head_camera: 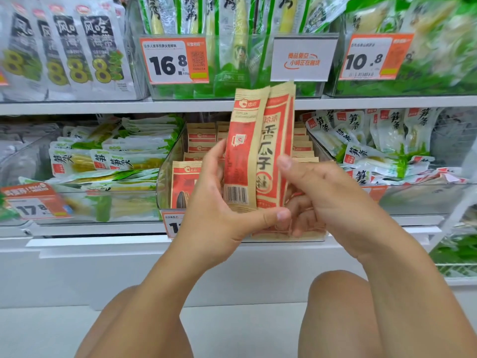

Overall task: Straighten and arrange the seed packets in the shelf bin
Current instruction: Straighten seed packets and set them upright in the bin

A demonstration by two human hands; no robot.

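Packets (258,151) of seeds, a small bundle of tan and red ones, stand upright between my two hands, lifted just in front of the clear shelf bin (165,177) they belong to. I hold them on end so the bottom edges can line up against each other before they go back in. One packet shows its back with the barcode, the one beside it shows its printed front, so they do not yet face the same way.

My left hand (219,202) is clamped on the bundle: the fingers press its left side and the thumb runs under the lower edge, which carries the weight. My right hand (317,192) closes on the right side, thumb against the front and the other fingers curled behind, which squares the stack from that flank.

More seed packets (201,140) stay in the bin, standing in rows toward the far end, with one leaning at the near left against the wall. I judge the gap at the near right is where this bundle should go, once turned to match.

Left and right of the bin lie green and white bamboo shoot pouches (108,156), loosely heaped. On the shelf above stand price tags (175,60) and further bags. My knees show low in the view, so I am crouched to this shelf.
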